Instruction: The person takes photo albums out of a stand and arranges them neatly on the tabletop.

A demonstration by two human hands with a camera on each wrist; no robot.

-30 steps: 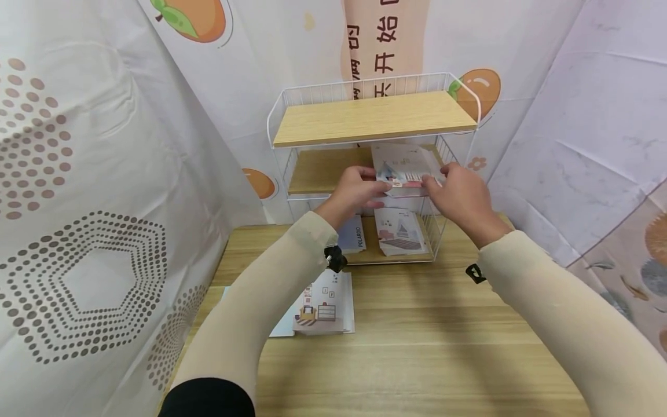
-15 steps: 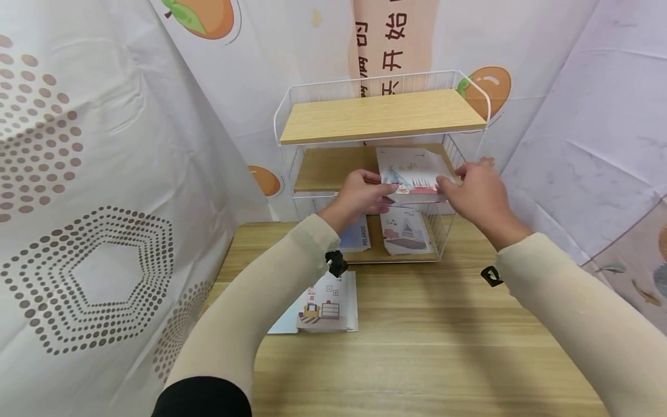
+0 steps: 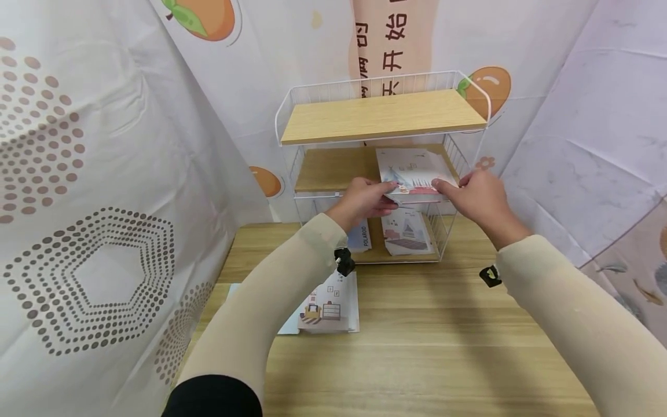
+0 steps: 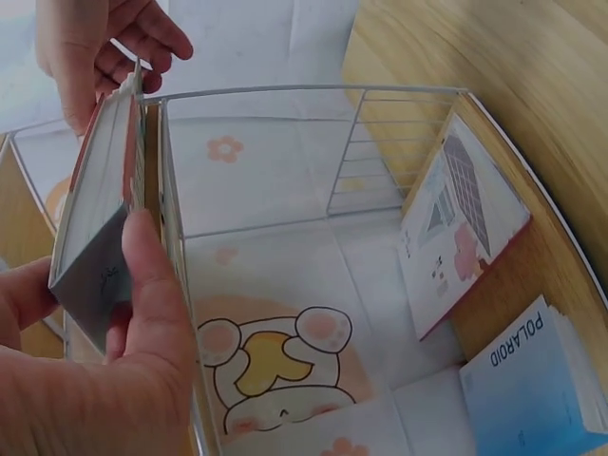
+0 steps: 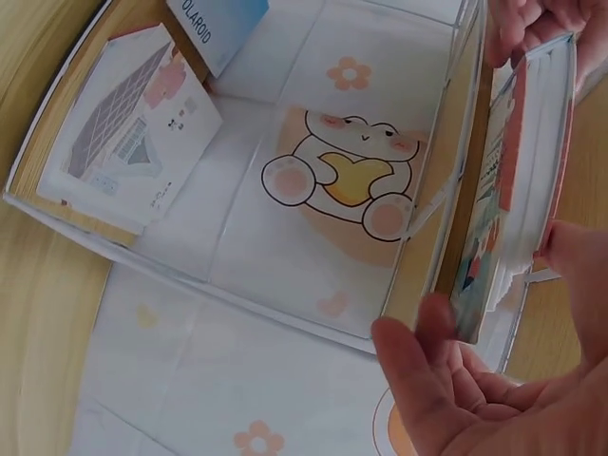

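Observation:
A thick white book (image 3: 411, 165) with a red-edged cover lies on the right part of the rack's middle shelf (image 3: 333, 165), its near edge at the shelf front. My left hand (image 3: 367, 200) grips its near left corner. In the left wrist view, the left thumb and fingers (image 4: 152, 285) lie on opposite faces of the book's grey end. On the right side, my right hand (image 3: 482, 197) holds the near corner. The right wrist view has the right thumb (image 5: 570, 252) on one cover and curled fingers at the other.
The lower shelf (image 3: 375, 231) carries a blue book marked POLAROID (image 4: 527, 380) and a white illustrated book (image 3: 406, 231). White wire sides and the wooden top shelf (image 3: 380, 116) frame the middle level. On the table (image 3: 417, 359), more books (image 3: 328, 307) lie beneath my left forearm.
The head view has shifted slightly. Both hands keep hold of the book, which is now a little flatter on the middle shelf. My left hand has shifted slightly along its near edge.

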